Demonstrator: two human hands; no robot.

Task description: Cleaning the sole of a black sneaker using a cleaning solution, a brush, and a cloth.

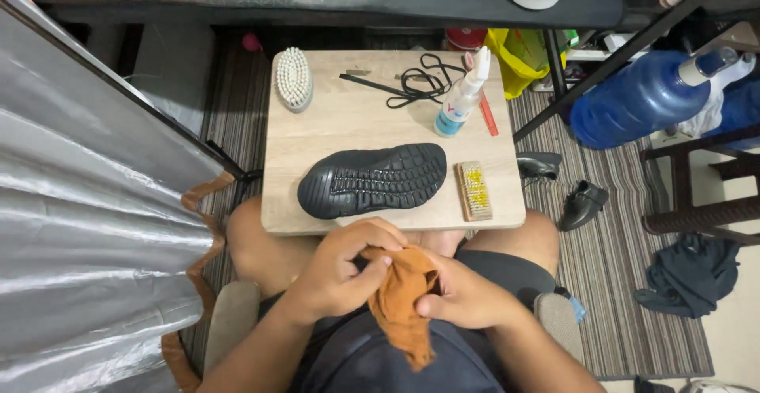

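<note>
Both hands sit low over the person's lap, working an orange cloth (400,298). The left hand (340,270) curls over the top of it, thumb and fingers pinching a fold, while the right hand (459,294) grips the other side with its thumb pressed into the fabric; the rest of the cloth hangs down between the knees.

Just beyond the hands, near the front edge of the small wooden table (356,124), a black shoe (372,179) lies sole up, toe toward the right. It looks untouched at this point: neither hand is on it, and I see no foam or wet patch on the sole. Its laces appear to be out already, since a black lace (419,84) lies loose near the back edge.

A small brush with yellow bristles (473,190) rests by the front right corner, a spray bottle (461,96) stands behind it, and a white-bristled brush (294,79) sits at the back left corner. Wiping seems not yet begun.
</note>
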